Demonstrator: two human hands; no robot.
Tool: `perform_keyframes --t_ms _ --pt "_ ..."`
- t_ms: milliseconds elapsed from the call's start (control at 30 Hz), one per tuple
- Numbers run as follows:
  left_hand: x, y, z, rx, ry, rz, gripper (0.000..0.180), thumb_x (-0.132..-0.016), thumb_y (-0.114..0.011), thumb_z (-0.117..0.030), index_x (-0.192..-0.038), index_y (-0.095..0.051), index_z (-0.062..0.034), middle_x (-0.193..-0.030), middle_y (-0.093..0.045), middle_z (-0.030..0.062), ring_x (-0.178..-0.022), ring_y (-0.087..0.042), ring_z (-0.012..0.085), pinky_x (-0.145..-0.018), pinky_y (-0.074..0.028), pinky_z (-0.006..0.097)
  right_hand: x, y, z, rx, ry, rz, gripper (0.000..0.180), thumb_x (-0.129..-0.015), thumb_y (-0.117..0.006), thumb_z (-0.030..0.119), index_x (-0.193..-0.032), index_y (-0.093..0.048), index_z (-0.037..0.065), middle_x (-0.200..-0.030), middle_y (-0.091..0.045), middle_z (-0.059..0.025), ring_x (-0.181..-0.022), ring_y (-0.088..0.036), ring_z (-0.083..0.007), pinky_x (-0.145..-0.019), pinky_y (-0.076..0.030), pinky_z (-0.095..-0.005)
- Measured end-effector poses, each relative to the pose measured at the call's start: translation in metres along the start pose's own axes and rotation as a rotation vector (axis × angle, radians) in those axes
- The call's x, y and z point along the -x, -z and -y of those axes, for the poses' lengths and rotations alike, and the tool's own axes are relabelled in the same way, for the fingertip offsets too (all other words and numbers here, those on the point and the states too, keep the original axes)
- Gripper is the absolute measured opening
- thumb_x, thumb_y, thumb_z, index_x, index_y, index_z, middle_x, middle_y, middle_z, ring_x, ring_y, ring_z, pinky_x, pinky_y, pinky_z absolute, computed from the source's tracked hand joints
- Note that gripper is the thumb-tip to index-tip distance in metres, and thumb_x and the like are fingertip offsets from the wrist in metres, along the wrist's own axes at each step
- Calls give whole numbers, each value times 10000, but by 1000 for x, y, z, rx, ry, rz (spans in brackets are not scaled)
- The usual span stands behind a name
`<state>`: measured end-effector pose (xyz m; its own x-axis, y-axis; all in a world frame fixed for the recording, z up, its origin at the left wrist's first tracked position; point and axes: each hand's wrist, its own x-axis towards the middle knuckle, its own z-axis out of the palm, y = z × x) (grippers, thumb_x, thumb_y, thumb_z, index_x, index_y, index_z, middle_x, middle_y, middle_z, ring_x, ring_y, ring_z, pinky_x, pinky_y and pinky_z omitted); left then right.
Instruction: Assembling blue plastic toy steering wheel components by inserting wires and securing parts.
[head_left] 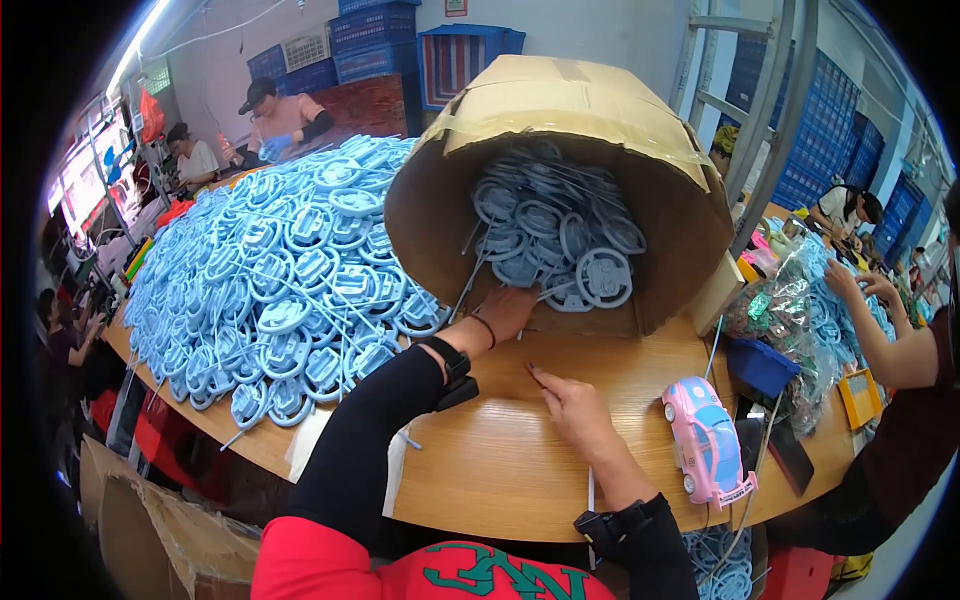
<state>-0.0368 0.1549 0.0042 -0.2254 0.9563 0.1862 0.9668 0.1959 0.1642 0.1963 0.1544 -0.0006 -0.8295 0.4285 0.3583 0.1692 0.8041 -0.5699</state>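
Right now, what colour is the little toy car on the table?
Pink, with a light blue roof; the toy car shows best in the head view.

A large cardboard box (600,110) lies tipped on its side on the wooden table (500,470), its open mouth facing six o'clock. Inside sits a heap of pale blue round plastic parts (560,235) with thin white stems, jumbled and overlapping. At nine o'clock from the box, many more of the same parts (290,270) spread across the table.

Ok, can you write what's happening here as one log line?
left hand: inside tipped cardboard box, touching blue plastic parts | right hand: empty on wooden table | pink toy car beside it
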Motion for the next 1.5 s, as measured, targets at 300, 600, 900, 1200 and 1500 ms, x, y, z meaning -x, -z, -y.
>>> perform_keyframes --t_ms 300,600,900,1200,1500 --pt "41 -7 -16 106 -23 -198 502 -805 -513 -104 -1284 -395 -10 -949 -609 222 -892 -594 377 -752 -477 443 -4 5 -5 -105 3 -103 306 -826 -568 120 -1128 -613 146 -915 -644 -162 -809 -616 -332 -700 -489 -397" --pt "94 0 -43 194 80 64 511 -801 -474 -116 -1299 -383 -43 -794 -622 242 -731 -610 395 -648 -481 482 -7 13 -15 53 -97 -309 416 -787 -592 127 -1201 -552 134 -1034 -588 -198 -873 -584 -368 -748 -476 -418" --pt "159 54 -87 477 92 143 441 -847 -411 -115 -1269 -395 11 -801 -592 302 -742 -567 466 -677 -437 526 -3 20 13 241 -35 -226 632 -698 -682 143 -1289 -459 167 -969 -537 -115 -823 -576 -333 -670 -489 -413" --pt "181 76 -52 706 -131 -70 723 -851 -545 -511 -1371 -338 -53 -952 -629 154 -876 -606 267 -773 -458 338 -7 27 31 23 69 -356 597 -715 -634 15 -1284 -470 91 -920 -551 -61 -667 -555 -175 -564 -457 -259" --pt "171 72 -9 2208 -104 -259 704 -925 -194 -585 -1385 -310 -64 -1337 -431 119 -1235 -405 232 -1015 -310 378 7 29 45 -781 29 -189 631 -775 -551 -70 -1364 -343 11 -922 -557 -23 -782 -544 -84 -677 -441 -203"
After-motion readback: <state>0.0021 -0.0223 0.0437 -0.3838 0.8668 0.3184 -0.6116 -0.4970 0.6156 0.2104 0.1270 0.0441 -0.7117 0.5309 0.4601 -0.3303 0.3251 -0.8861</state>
